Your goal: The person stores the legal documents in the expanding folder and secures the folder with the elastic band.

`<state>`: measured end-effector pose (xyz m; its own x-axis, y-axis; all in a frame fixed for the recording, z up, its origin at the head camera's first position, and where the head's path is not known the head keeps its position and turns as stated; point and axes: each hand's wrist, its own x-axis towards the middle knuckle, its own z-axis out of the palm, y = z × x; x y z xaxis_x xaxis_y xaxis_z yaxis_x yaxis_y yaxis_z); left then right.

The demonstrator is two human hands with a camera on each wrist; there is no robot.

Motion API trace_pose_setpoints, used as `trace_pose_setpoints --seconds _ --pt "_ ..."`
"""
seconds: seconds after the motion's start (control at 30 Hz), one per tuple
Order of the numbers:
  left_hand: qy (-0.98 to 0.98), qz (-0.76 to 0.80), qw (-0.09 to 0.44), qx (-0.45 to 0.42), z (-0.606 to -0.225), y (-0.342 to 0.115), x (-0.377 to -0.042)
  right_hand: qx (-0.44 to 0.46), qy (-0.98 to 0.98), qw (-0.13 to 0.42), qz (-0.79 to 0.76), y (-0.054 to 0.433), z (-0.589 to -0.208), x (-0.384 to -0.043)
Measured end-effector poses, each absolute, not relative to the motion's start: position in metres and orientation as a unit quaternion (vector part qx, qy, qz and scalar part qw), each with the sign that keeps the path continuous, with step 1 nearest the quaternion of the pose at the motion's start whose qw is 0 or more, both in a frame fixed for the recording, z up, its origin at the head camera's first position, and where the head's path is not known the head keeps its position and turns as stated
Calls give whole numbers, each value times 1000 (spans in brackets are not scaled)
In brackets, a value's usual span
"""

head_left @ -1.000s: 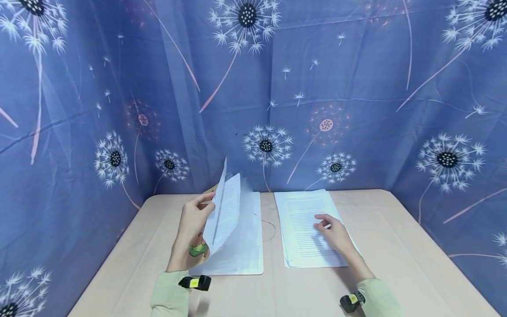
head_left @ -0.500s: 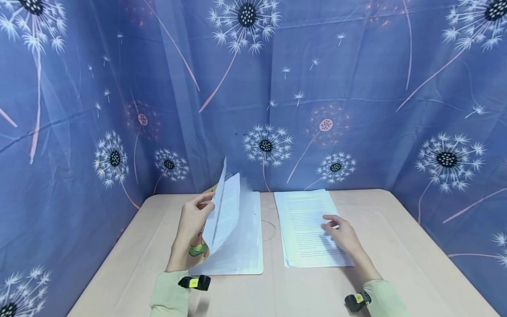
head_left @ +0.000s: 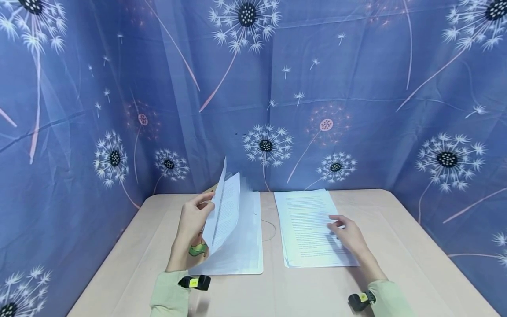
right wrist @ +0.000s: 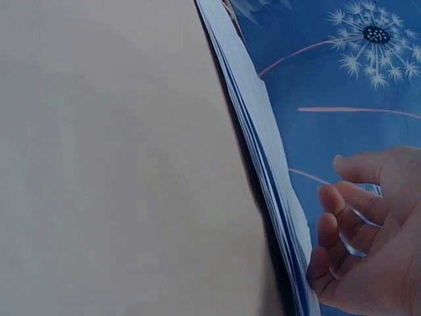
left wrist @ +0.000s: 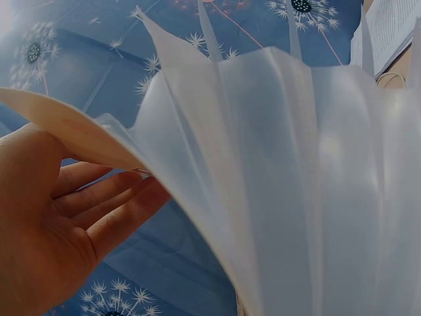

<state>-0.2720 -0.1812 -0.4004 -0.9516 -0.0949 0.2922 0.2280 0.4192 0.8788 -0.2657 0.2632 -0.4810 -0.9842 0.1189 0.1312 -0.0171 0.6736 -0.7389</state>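
My left hand (head_left: pixel 195 219) pinches the raised cover and sheets of a display folder (head_left: pixel 253 259) lying on the left of the table. In the left wrist view the left hand (left wrist: pixel 72 217) has its fingers behind the tan cover (left wrist: pixel 72 128), and several clear plastic sleeves (left wrist: pixel 270 164) fan out beside it. Printed text shows on a lifted page (head_left: pixel 227 211). On the right lies a stack of printed paper (head_left: pixel 305 229). Above its right side is my right hand (head_left: pixel 350 235), fingers loosely bent, with nothing in them. The right wrist view shows the right hand (right wrist: pixel 378 237) near the stack's edge (right wrist: pixel 263 158).
A thin looped cord (head_left: pixel 274 229) lies between the folder and the paper stack. The beige table (head_left: pixel 412 255) is enclosed by blue curtains (head_left: pixel 356 88) with a dandelion print. Each wrist carries a small black camera, such as the left camera (head_left: pixel 203 282).
My right hand has drifted to the right across the paper stack, toward its right edge. The left hand and the raised folder pages have stayed in place.
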Motion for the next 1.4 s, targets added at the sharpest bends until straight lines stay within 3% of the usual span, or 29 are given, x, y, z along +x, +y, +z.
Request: trace_pose_setpoints --seconds 1.0,1.4 --pt "-828 -538 153 -38 -400 -182 -273 -107 -894 33 434 292 -483 -268" --pt "-827 -539 153 -43 -400 -183 -273 -70 -900 2 430 299 -488 -269"
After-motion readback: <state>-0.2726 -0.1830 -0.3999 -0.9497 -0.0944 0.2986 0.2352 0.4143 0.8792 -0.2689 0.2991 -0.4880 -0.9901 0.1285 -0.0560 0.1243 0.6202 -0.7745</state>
